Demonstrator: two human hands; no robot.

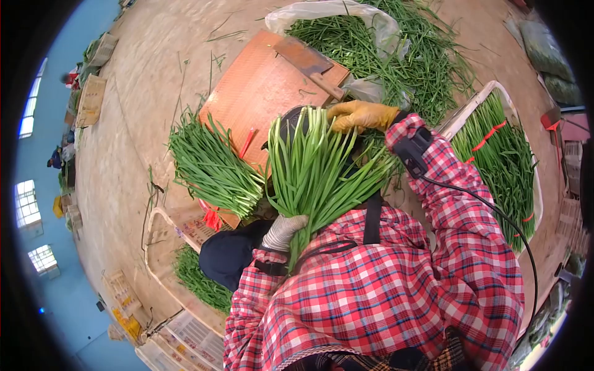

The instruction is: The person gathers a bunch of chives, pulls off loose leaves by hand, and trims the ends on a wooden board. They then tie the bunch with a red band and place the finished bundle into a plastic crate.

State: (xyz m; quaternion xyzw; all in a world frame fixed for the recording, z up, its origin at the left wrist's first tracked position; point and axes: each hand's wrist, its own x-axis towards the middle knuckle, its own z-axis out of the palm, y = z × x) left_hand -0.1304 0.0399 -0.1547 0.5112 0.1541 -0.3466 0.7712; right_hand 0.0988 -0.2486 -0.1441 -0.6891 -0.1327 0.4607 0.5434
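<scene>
My left hand [285, 232], in a pale glove, is closed around the leafy lower part of a bunch of long green stalks [315, 167]. The bunch fans out in front of my chest, its pale ends pointing away from me. My right hand [362, 115], in a yellow glove, has its fingers closed on stalks at the upper right of the bunch; its fingertips are partly hidden. Left of the bunch, another bundle of green stalks [213, 164] lies across the edge of an orange board [263, 86]. A cleaver [303, 57] rests at the board's far end.
Loose greens [421, 62] and a clear plastic bag [331, 8] lie beyond the board. A crate [537, 179] at right holds bundles with red ties. Another crate [151, 238] stands at lower left, near a dark blue rounded item [226, 258]. Red strips [211, 216] hang by the board.
</scene>
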